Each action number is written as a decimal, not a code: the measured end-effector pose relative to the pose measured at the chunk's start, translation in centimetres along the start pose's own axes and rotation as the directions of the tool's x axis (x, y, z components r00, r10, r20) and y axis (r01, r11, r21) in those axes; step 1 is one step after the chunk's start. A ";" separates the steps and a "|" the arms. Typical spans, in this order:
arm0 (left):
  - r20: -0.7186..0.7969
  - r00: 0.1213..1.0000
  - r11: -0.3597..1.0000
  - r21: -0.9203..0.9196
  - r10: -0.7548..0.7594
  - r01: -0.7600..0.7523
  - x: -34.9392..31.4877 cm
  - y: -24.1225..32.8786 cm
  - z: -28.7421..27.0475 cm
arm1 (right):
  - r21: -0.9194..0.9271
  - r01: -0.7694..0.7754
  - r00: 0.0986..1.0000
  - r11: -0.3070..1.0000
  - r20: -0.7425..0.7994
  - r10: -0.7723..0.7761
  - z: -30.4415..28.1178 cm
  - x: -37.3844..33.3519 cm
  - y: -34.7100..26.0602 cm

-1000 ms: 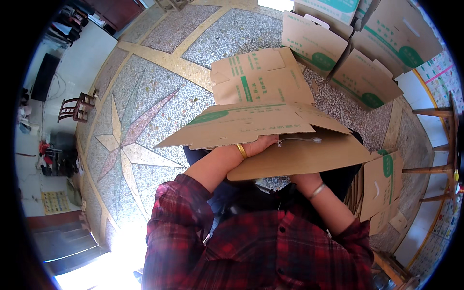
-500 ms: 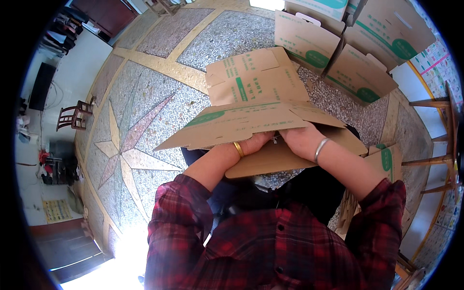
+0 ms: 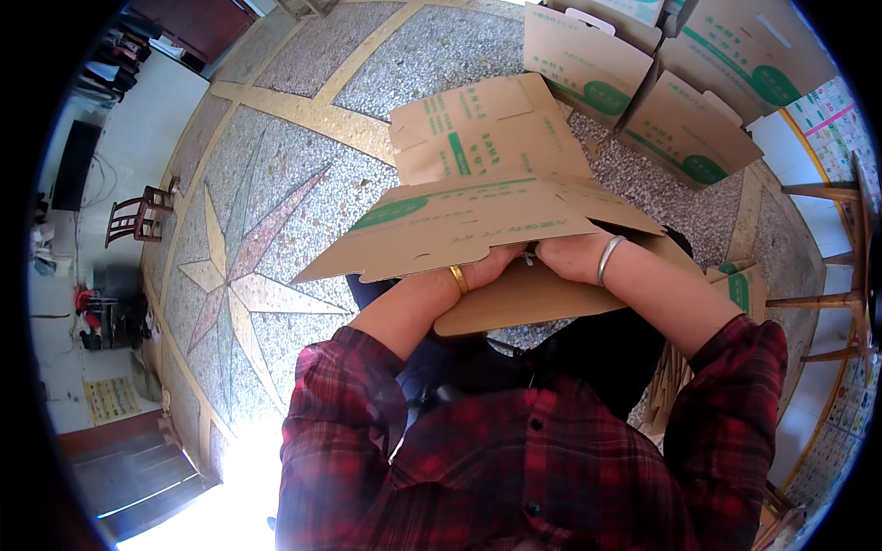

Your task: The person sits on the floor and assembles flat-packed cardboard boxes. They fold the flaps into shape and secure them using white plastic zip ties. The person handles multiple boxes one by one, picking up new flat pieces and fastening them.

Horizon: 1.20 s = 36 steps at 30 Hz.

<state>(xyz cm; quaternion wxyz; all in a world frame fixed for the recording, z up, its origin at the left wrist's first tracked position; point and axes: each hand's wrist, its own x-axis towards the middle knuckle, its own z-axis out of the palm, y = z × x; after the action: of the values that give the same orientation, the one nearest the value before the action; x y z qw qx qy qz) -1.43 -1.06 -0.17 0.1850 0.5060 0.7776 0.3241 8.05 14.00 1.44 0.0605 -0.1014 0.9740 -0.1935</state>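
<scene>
Across my lap lies a partly folded brown cardboard carton (image 3: 469, 209) with green print, its back panels spread out ahead of me. Both hands reach between its raised front panel and the lower flap (image 3: 524, 308). My left hand (image 3: 489, 268), below a gold bangle, is curled with its fingertips hidden by the panel's edge. Close beside it, my right hand (image 3: 568, 258), below a silver bangle, is also closed, its fingertips mostly covered. Between the two hands shows a small, pale, shiny bit (image 3: 529, 258), too small to name.
Several set-up cartons (image 3: 588, 73) stand at the far right. Flat cardboard pieces (image 3: 669, 390) lean beside my right leg. Wooden legs of furniture (image 3: 818, 301) stand along the right wall. A small wooden chair (image 3: 138, 219) is at the left, on the patterned stone floor (image 3: 294, 248).
My right hand and forearm have shifted slightly right and up. The carton's panels sit a little differently, the front one tilted somewhat more toward me. Both hands stay under its edge.
</scene>
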 end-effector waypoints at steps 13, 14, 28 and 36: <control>0.034 0.999 0.997 -0.074 0.017 -0.014 0.4 0.4 0.5 | -0.098 -0.054 0.983 0.994 0.169 0.070 0.0 -0.3 0.7; 0.031 0.999 0.996 -0.091 0.017 -0.015 0.4 0.5 0.5 | -0.021 -0.081 0.991 0.996 0.105 0.083 0.1 -0.4 0.7; 0.044 0.996 0.996 0.019 0.084 -0.084 0.5 -0.8 1.3 | 0.006 0.105 0.978 0.994 -0.181 -0.103 2.4 -0.3 2.0; 0.161 0.987 1.000 0.010 -0.016 0.015 0.6 -1.2 2.8 | 0.044 0.137 0.984 0.990 -0.120 -0.131 2.8 -0.5 2.5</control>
<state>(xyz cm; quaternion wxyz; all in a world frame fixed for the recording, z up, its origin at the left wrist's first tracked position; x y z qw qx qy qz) -0.77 0.06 -3.05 0.2476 0.5252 0.7654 0.2774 8.53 15.36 -2.11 -0.0072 -0.1536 0.9614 -0.2281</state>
